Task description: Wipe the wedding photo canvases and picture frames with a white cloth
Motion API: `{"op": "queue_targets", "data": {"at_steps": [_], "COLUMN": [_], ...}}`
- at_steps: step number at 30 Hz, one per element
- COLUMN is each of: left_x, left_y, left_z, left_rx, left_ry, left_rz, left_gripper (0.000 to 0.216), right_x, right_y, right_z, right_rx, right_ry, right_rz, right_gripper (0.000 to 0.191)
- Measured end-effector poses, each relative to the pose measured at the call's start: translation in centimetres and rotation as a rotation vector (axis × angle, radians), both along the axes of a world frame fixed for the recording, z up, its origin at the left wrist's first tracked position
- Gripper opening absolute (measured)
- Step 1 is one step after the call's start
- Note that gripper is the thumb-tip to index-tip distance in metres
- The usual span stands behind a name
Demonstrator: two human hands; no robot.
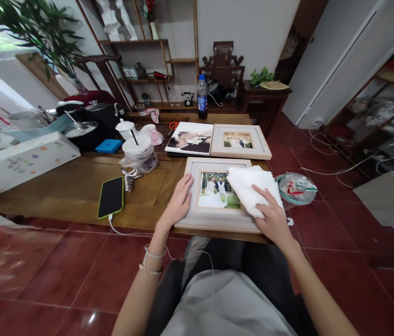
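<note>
Framed wedding photograph (217,190); left hand (179,201) spread along its side; white cloth (247,182), right hand (273,215) atop, fingers extended; light, even strokes advisable.

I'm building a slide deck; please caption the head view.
Left hand on the edge of a framed photo, right hand on a white cloth partly covering it, at a wooden table.

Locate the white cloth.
In the head view, right of centre, the white cloth lies under the right hand, over the right side of the nearest picture frame.
</note>
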State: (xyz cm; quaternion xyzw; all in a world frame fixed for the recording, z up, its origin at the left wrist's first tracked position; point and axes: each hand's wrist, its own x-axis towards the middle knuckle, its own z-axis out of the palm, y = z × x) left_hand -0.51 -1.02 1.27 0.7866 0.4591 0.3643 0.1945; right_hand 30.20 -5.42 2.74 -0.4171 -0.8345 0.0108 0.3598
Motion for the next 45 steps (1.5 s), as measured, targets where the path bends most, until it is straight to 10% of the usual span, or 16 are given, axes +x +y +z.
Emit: {"op": "queue_targets", "data": {"at_steps": [9, 15, 22, 45], "left_x": [0.1, 0.0, 0.3, -0.4], "left_y": [0.5, 0.4, 0.3, -0.1], "left_z": [-0.6, -0.7, -0.3, -0.8], "left_rx": [0.043, 0.03, 0.068, 0.018], "left_ry": [0.017, 0.004, 0.003, 0.017], "left_rz": [0.027, 0.025, 0.101, 0.0], "left_gripper": [0.046, 0.046, 0.042, 0.046], "right_x": [1.2, 2.6, -1.6, -3.5], "right_y": [0.5, 3.0, 7.2, 8.3], "right_z": [0.5, 2.7, 3.5, 2.0], "right_rx": [-0.035, 0.149, 0.035, -0.026], "right_ry": [-0.147, -0.082, -0.48, -0.564], "right_rz": [-0.01, -0.483, -0.108, -0.237], "right_gripper": [0.028, 0.018, 0.053, 0.052]}}
